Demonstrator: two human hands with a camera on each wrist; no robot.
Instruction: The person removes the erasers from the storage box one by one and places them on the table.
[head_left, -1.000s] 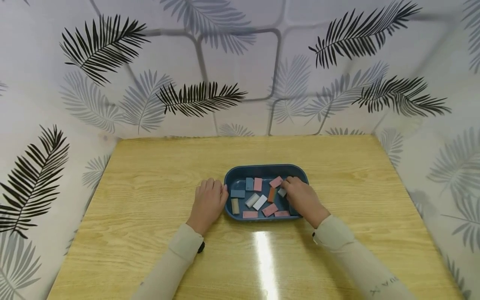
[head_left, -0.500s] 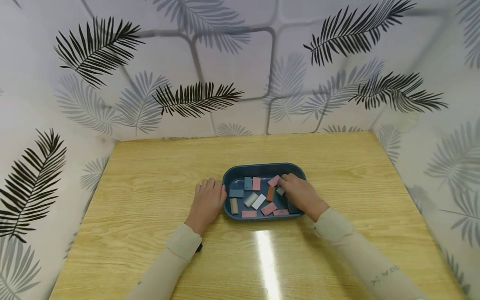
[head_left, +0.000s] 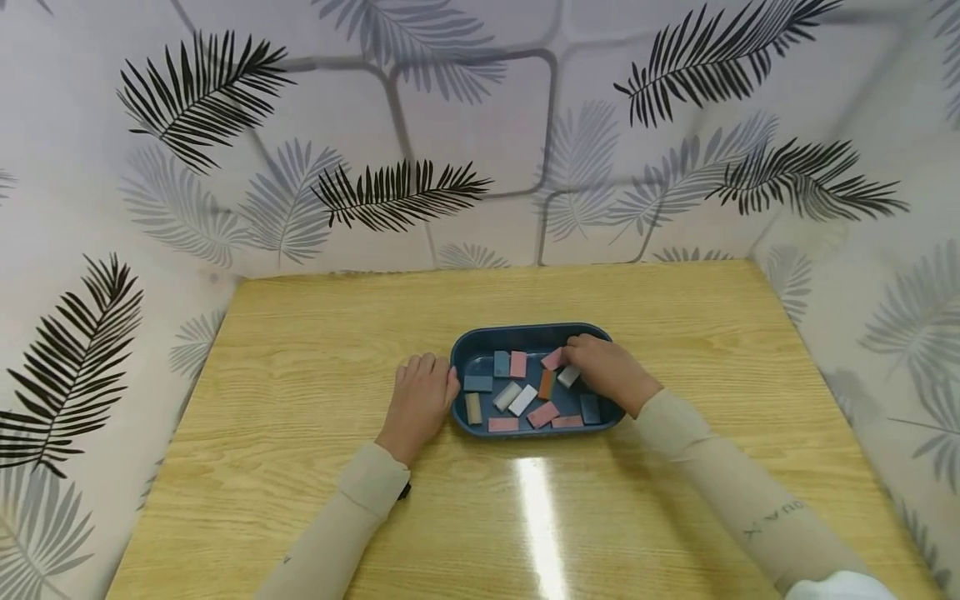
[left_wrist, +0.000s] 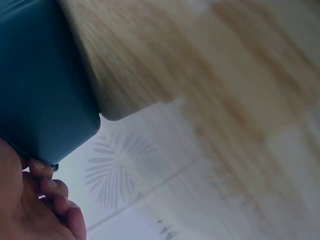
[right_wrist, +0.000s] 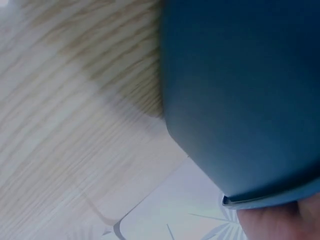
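Observation:
A dark blue oblong tub point(head_left: 525, 333) on the table holds small erasers or blocks in pink, blue, white, grey, tan and orange. At its left end my left hand point(head_left: 420, 404) holds the rim, thumb side against it; the left wrist view shows curled fingers point(left_wrist: 55, 190) at the lip. My right hand point(head_left: 609, 372) reaches over the right end, fingertips down at a pink block point(head_left: 551, 359) and a pale grey block point(head_left: 569, 377). I cannot tell whether it pinches either one. Beside them lies an orange block point(head_left: 547, 384). The right wrist view shows mostly the tub's outer wall point(right_wrist: 240, 100).
Around the tub spreads a wood-grain table point(head_left: 315, 333), with a bright light reflection in front. Leaf-patterned cloth point(head_left: 480, 133) rises at the back and both sides. Inside the tub, a white block point(head_left: 522, 400) lies mid-floor and a dark blue block point(head_left: 590, 409) near the right end.
My right hand has shifted slightly up and right, uncovering more of the dark blue block and the pale grey block. The left hand stays at the tub's left end.

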